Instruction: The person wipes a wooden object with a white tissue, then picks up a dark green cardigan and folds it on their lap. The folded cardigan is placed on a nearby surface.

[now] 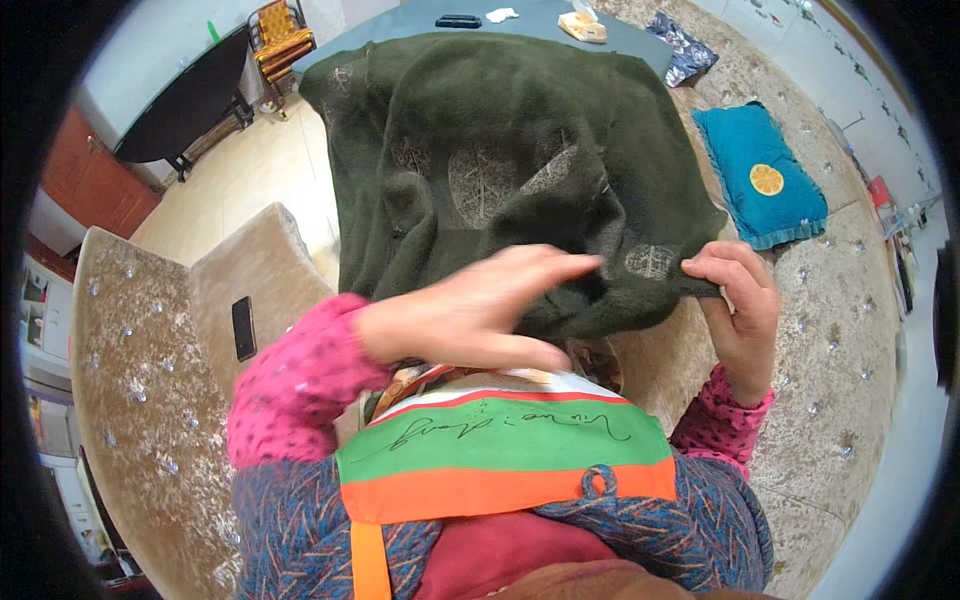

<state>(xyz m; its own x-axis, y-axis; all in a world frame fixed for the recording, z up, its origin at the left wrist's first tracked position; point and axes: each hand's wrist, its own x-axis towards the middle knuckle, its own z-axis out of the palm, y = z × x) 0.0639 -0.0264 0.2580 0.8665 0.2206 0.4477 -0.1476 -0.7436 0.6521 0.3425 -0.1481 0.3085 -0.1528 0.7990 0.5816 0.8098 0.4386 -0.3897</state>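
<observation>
A dark green cloth [517,90] with pale leaf-like patches lies rumpled over the table before me and hangs down over its near edge. At its near right corner, my right hand [739,289] pinches the hem between thumb and fingers. My left hand [472,307], slightly blurred, is over the near part of the cloth with fingers stretched to the right and thumb apart. Nothing shows in its grasp, and I cannot tell whether it touches the fabric. Folds bunch up in the middle and to the left.
On the table's [409,22] far side are a black object [458,22], a white crumpled piece [502,14] and a packet [582,27]. A teal cushion [765,176] rests on the sofa [825,315] at right. A phone [244,328] lies on the seat at left.
</observation>
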